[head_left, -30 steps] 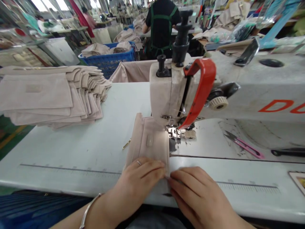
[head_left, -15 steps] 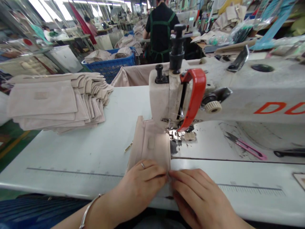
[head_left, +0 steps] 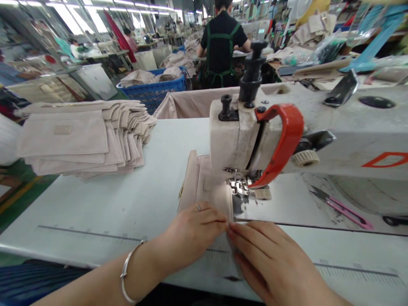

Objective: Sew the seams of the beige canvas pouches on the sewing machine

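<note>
A flat beige fabric pouch (head_left: 204, 197) lies on the sewing machine table, with a small rectangular patch on its face. A gold zipper pull (head_left: 181, 190) sticks out at its left side. The pouch's right edge runs under the presser foot (head_left: 239, 187) of the sewing machine (head_left: 229, 140). My left hand (head_left: 194, 229) rests on the near part of the pouch, its fingers pinching the right edge. At the near right corner, my right hand (head_left: 267, 255) has its fingertips pressed together on the same edge, touching the left fingertips. The fingers hide that corner.
A stack of beige pouches (head_left: 66, 136) sits at the table's left. Pink-handled thread snips (head_left: 344, 208) lie on the right, under the machine arm. Behind the table are a blue crate (head_left: 156, 91) of fabric and a person (head_left: 223, 42) in a green-strapped apron. A ruler scale marks the front.
The pouch has moved a little away from me, farther under the machine, with both hands following along its edge. The whole view has shifted slightly.
</note>
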Action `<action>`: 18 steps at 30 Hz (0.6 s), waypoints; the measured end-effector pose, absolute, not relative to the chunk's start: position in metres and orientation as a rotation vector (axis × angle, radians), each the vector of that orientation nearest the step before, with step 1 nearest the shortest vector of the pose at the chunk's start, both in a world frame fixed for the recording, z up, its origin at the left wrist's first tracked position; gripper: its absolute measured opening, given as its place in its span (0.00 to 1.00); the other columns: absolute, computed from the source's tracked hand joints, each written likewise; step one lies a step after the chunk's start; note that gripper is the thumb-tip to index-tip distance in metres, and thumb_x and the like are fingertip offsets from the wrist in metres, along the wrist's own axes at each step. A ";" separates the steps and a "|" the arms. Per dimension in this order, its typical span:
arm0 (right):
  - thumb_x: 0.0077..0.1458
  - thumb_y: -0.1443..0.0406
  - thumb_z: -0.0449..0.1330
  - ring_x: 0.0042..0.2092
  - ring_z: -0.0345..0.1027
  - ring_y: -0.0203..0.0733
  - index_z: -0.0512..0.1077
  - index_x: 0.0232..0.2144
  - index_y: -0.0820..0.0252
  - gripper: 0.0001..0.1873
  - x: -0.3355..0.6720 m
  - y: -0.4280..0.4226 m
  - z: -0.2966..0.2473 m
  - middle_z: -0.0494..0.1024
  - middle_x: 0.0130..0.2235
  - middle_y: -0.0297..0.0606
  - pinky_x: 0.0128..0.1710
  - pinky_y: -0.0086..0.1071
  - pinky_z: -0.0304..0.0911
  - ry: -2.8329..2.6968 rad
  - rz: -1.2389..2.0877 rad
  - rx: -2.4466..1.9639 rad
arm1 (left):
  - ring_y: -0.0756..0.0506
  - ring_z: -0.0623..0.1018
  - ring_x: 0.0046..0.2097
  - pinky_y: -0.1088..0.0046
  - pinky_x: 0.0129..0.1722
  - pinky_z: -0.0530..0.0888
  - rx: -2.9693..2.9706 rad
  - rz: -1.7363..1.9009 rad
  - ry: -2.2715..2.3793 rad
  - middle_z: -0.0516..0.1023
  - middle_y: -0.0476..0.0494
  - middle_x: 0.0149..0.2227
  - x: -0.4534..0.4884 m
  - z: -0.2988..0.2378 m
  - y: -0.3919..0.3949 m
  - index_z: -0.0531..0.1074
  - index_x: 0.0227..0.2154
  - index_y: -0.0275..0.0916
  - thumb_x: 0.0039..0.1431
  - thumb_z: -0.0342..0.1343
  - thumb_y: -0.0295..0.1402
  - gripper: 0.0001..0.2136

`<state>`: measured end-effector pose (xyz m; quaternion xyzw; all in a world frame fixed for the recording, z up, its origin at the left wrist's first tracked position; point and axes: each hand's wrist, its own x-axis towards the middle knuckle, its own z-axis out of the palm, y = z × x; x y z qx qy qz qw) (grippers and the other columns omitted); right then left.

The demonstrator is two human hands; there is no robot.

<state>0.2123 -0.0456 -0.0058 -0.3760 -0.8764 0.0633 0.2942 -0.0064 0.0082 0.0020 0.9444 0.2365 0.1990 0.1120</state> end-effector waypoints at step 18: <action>0.58 0.65 0.56 0.50 0.69 0.51 0.70 0.52 0.64 0.20 0.218 0.005 -0.015 0.74 0.53 0.45 0.48 0.47 0.69 -2.468 0.065 -1.125 | 0.47 0.75 0.49 0.67 0.53 0.72 2.778 0.614 0.763 0.77 0.47 0.46 -0.002 -0.012 0.073 0.74 0.45 0.40 0.68 0.49 0.28 0.10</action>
